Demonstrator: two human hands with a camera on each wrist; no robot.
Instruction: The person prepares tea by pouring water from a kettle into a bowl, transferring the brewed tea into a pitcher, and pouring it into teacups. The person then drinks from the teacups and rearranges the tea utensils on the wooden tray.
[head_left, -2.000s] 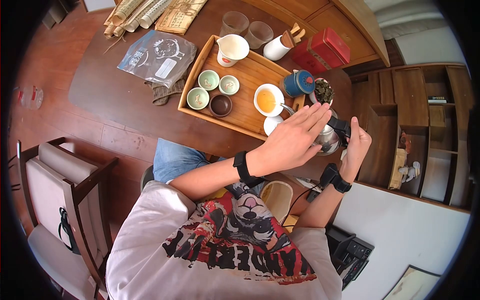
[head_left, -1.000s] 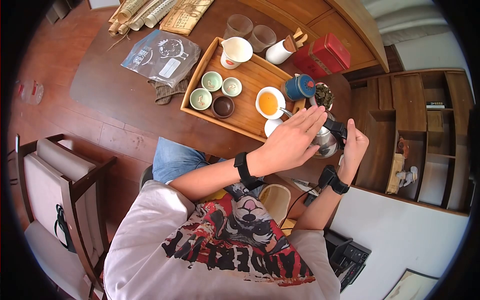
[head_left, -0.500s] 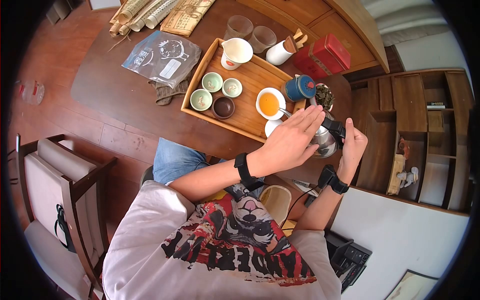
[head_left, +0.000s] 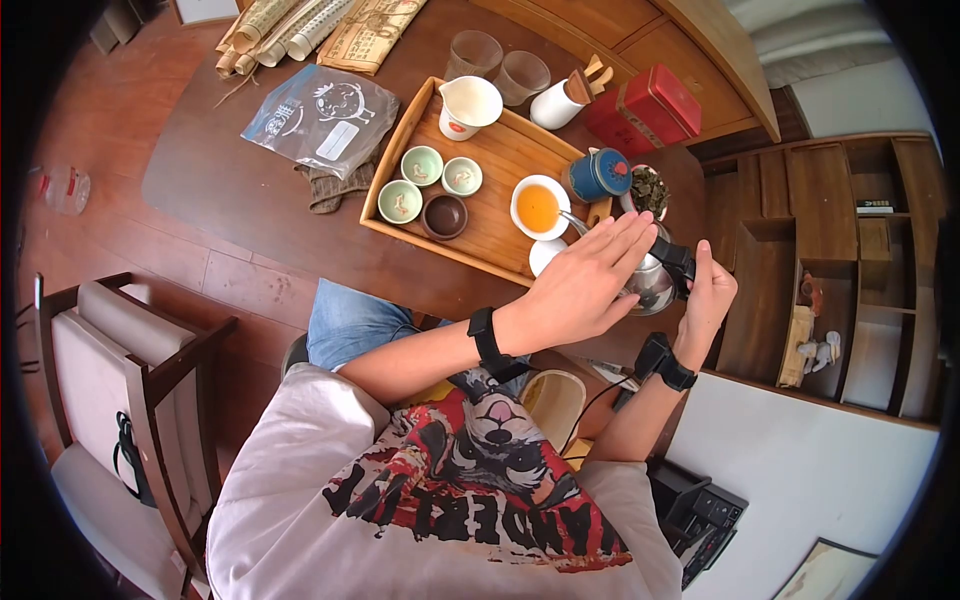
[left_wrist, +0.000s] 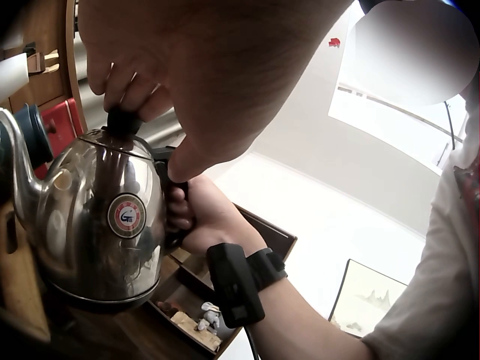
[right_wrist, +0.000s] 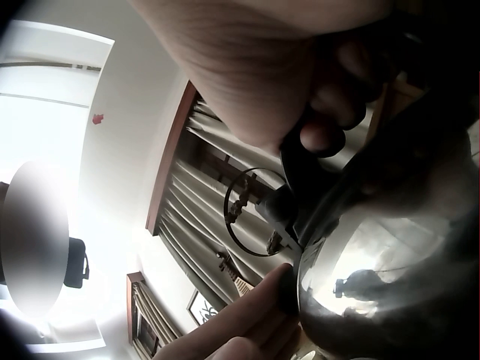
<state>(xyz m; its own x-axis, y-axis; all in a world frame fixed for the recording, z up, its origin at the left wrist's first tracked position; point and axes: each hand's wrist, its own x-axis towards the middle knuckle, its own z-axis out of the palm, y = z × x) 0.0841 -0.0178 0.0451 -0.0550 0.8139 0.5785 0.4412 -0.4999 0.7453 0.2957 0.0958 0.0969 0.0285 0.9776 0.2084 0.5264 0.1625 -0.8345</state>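
Note:
My right hand (head_left: 708, 290) grips the black handle of a shiny steel kettle (left_wrist: 105, 202) at the table's right side. Laid over the kettle's top, my left hand (head_left: 590, 275) has its fingers straight in the head view and touches the black lid knob (left_wrist: 122, 122). It hides much of the kettle there. The thin spout (head_left: 574, 220) reaches to the rim of a white bowl (head_left: 528, 227) of orange tea (head_left: 537, 209) on the wooden tray (head_left: 500, 165). Beside the bowl is a white lid (head_left: 545, 252), partly behind my left hand.
Three pale green cups (head_left: 400, 201), a brown cup (head_left: 445, 216) and a white pitcher (head_left: 469, 105) stand on the tray. Around it are a blue canister (head_left: 600, 175), a red tin (head_left: 645, 108), a dish of dark leaves (head_left: 648, 192), two glasses (head_left: 473, 53) and a plastic bag (head_left: 325, 120).
Within the last two seconds the view has shifted slightly. Both hands stay on the kettle, and its spout remains at the bowl.

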